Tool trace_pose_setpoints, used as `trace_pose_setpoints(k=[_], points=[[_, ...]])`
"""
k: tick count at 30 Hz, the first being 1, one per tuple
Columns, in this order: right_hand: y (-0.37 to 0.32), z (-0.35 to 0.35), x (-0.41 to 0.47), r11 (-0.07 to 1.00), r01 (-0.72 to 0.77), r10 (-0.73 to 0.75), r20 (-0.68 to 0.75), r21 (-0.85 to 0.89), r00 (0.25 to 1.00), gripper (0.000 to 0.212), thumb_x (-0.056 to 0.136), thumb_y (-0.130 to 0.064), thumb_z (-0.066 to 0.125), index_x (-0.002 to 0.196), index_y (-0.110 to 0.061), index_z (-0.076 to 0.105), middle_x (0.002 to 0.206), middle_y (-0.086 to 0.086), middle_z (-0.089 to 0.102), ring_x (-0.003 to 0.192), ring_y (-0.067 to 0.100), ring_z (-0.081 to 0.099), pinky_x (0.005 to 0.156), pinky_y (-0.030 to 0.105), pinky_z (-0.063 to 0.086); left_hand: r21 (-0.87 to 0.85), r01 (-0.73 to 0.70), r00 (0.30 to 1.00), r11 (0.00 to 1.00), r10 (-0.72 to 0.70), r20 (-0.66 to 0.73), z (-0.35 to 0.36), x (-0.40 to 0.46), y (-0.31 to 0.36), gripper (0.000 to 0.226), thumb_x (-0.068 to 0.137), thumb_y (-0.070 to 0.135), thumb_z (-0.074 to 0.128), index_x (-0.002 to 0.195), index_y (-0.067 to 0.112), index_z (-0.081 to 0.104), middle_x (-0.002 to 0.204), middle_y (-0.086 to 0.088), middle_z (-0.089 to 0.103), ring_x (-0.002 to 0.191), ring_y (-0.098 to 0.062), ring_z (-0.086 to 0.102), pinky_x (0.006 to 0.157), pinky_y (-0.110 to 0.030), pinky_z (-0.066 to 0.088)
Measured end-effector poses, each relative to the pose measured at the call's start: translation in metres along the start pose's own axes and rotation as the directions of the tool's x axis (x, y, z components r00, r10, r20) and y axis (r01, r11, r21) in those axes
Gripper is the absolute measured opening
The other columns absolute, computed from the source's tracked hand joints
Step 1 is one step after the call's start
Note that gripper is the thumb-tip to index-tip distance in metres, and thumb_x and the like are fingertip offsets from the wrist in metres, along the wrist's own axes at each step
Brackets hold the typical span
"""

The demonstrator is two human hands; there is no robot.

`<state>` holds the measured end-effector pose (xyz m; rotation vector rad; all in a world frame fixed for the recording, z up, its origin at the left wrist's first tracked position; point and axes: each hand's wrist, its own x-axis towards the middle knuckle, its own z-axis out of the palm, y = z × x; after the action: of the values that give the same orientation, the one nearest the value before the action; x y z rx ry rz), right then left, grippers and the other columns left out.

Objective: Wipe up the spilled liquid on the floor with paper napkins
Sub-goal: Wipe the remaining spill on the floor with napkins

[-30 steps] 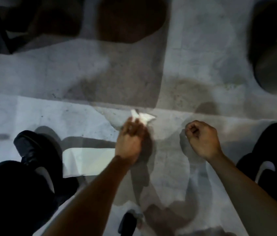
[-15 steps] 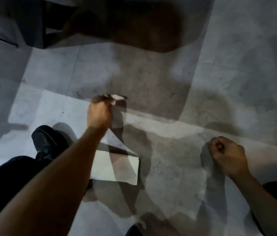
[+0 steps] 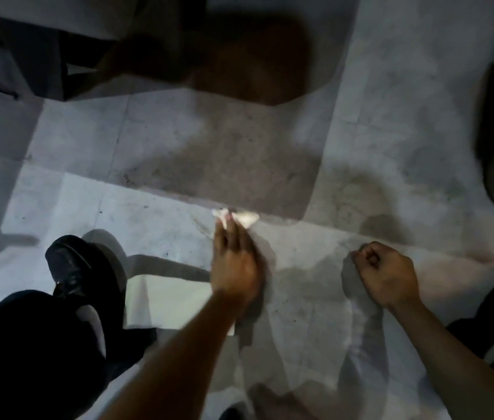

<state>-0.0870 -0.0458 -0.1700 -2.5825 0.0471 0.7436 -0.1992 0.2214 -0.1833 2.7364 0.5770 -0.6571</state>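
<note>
We see the left hand (image 3: 235,268) pressing a crumpled napkin (image 3: 241,219) against the floor (image 3: 315,298), fingers blurred. Right hand (image 3: 386,275) hovers in an empty fist; flat napkin (image 3: 168,301) near the shoe (image 3: 71,268)

Floor (image 3: 160,140): grey stone tiles, speckled, crossed by shadows. On it: crumpled napkin (image 3: 241,219), pressed down under the fingertips of the left hand (image 3: 235,265); flat white napkin sheet (image 3: 173,301), just left of that hand's wrist; black shoe (image 3: 71,266), further left.
</note>
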Motion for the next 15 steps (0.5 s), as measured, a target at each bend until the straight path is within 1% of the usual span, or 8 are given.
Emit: trace_pose_setpoints(k=[2, 4, 5, 6, 8, 10, 12, 15], points=[[0.002, 0.001, 0.0, 1.0, -0.001, 0.001, -0.001, 0.01, 1.0, 0.031, 0.093, -0.032, 0.068, 0.066, -0.028, 0.055, 0.059, -0.01, 0.056, 0.06, 0.015, 0.052, 0.066, 0.027, 0.04, -0.045, -0.081, 0.997, 0.996, 0.081, -0.011, 0.018, -0.034, 0.039, 0.067, 0.109, 0.035, 0.025, 0.153, -0.015, 0.024, 0.16, -0.042, 0.008, 0.152, -0.056, 0.003, 0.124, -0.061, 0.013], [0.005, 0.001, -0.001, 1.0, 0.004, -0.004, -0.013, 0.026, 1.0, 0.028, 0.093, -0.032, 0.068, 0.068, -0.026, 0.058, 0.06, -0.008, 0.059, 0.061, 0.016, 0.056, 0.065, 0.027, 0.043, -0.122, -0.123, 0.992, 0.985, 0.121, -0.022, 0.027, -0.048, 0.062, 0.064, 0.106, 0.038, 0.04, 0.148, -0.011, 0.042, 0.155, -0.044, 0.024, 0.147, -0.06, 0.02, 0.119, -0.063, 0.03], [0.007, 0.001, -0.001, 0.999, 0.011, -0.01, -0.023, 0.034, 1.0, 0.027, 0.093, -0.032, 0.068, 0.068, -0.025, 0.059, 0.06, -0.008, 0.06, 0.062, 0.016, 0.057, 0.065, 0.027, 0.044, -0.145, -0.125, 0.992, 0.981, 0.123, -0.025, 0.027, -0.048, 0.065, 0.064, 0.105, 0.039, 0.043, 0.147, -0.009, 0.045, 0.154, -0.045, 0.026, 0.146, -0.06, 0.023, 0.116, -0.064, 0.033], [0.008, 0.0, -0.001, 0.999, 0.019, -0.018, -0.029, 0.039, 0.999, 0.026, 0.093, -0.032, 0.067, 0.069, -0.024, 0.06, 0.06, -0.008, 0.06, 0.062, 0.016, 0.058, 0.064, 0.027, 0.044, -0.135, -0.138, 0.99, 0.981, 0.133, -0.051, 0.026, -0.043, 0.063, 0.065, 0.105, 0.039, 0.042, 0.148, -0.009, 0.043, 0.155, -0.044, 0.025, 0.146, -0.06, 0.022, 0.116, -0.064, 0.033], [0.009, -0.001, -0.002, 0.998, 0.037, -0.035, -0.031, 0.044, 0.999, 0.025, 0.093, -0.032, 0.068, 0.071, -0.022, 0.062, 0.061, -0.008, 0.061, 0.062, 0.016, 0.059, 0.064, 0.027, 0.044, -0.087, -0.133, 0.989, 0.987, 0.127, -0.074, 0.019, -0.023, 0.048, 0.068, 0.107, 0.04, 0.035, 0.152, -0.01, 0.034, 0.16, -0.04, 0.018, 0.151, -0.056, 0.011, 0.121, -0.061, 0.024], [0.012, -0.001, -0.001, 0.998, 0.041, -0.04, -0.026, 0.038, 0.999, 0.023, 0.093, -0.032, 0.069, 0.073, -0.021, 0.064, 0.063, -0.007, 0.062, 0.064, 0.017, 0.059, 0.065, 0.027, 0.046, -0.101, -0.034, 0.993, 0.994, 0.022, -0.117, 0.004, 0.005, 0.025, 0.074, 0.106, 0.046, 0.023, 0.156, -0.009, 0.025, 0.163, -0.036, 0.011, 0.153, -0.052, 0.004, 0.124, -0.058, 0.016], [0.012, -0.002, 0.0, 0.998, 0.048, -0.047, -0.023, 0.029, 0.999, 0.023, 0.093, -0.032, 0.069, 0.073, -0.021, 0.064, 0.064, -0.006, 0.062, 0.065, 0.019, 0.059, 0.066, 0.027, 0.045, -0.153, 0.117, 0.984, 0.981, -0.135, -0.116, -0.015, 0.029, -0.007, 0.08, 0.104, 0.053, 0.012, 0.16, -0.004, 0.015, 0.166, -0.032, 0.003, 0.155, -0.048, -0.001, 0.127, -0.056, 0.011], [0.009, -0.004, -0.001, 0.998, 0.062, -0.061, -0.015, 0.031, 0.998, 0.023, 0.094, -0.032, 0.068, 0.073, -0.022, 0.064, 0.063, -0.007, 0.061, 0.064, 0.017, 0.057, 0.066, 0.027, 0.042, -0.164, 0.216, 0.971, 0.962, -0.229, -0.063, -0.037, 0.037, -0.05, 0.079, 0.105, 0.056, 0.014, 0.162, 0.003, 0.005, 0.169, -0.023, -0.005, 0.157, -0.041, -0.004, 0.127, -0.053, 0.014]])
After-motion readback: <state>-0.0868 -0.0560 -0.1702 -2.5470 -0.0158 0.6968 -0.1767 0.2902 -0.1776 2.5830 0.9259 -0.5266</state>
